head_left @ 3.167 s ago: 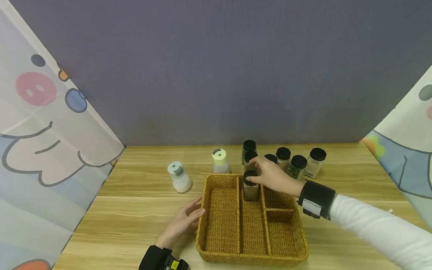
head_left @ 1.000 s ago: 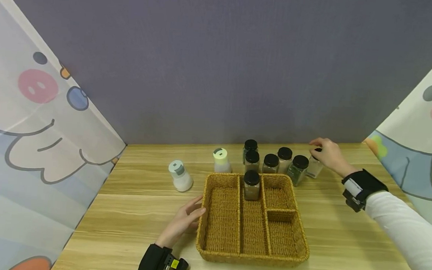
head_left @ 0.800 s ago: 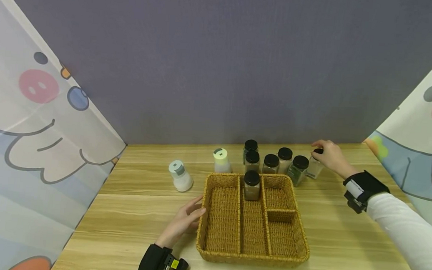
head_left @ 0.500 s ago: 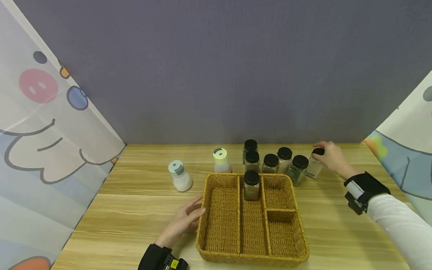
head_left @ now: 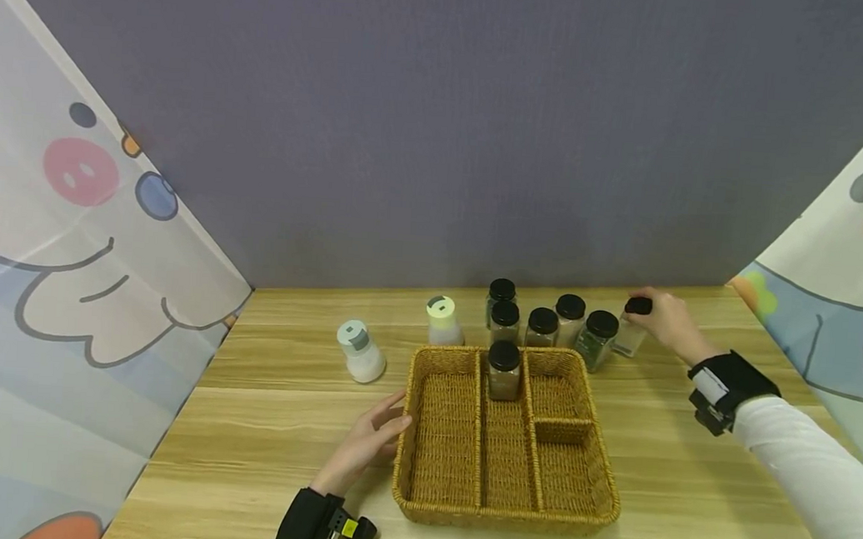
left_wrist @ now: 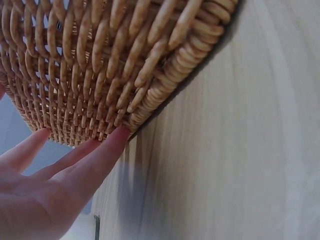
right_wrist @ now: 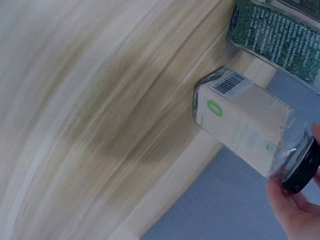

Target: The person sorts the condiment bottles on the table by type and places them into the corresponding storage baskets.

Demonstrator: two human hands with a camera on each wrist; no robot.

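Observation:
At the right end of the jar group, my right hand point(head_left: 670, 321) pinches the black lid of a glass spice jar point(right_wrist: 240, 120). Pale powder fills most of this jar, and a barcode label shows near its base. My left hand point(head_left: 362, 448) rests against the left wall of a woven divided basket point(head_left: 504, 521), its fingertips point(left_wrist: 117, 135) on the weave with the fingers fairly straight. Inside the basket's middle compartment, at the far end, stands another black-lidded spice jar point(head_left: 503, 379).
Several black-lidded jars stand behind the basket, among them one with green herbs point(head_left: 595, 341), close to the held jar. Left of them are a yellow-topped shaker point(head_left: 443, 320) and a grey-topped shaker point(head_left: 361, 356). A grey panel point(head_left: 441, 136) borders the table's back.
My right hand has let go of the jar in the basket's middle compartment and moved right to the pale-powder jar, whose lid it now grips and tilts slightly. My left hand stays put.

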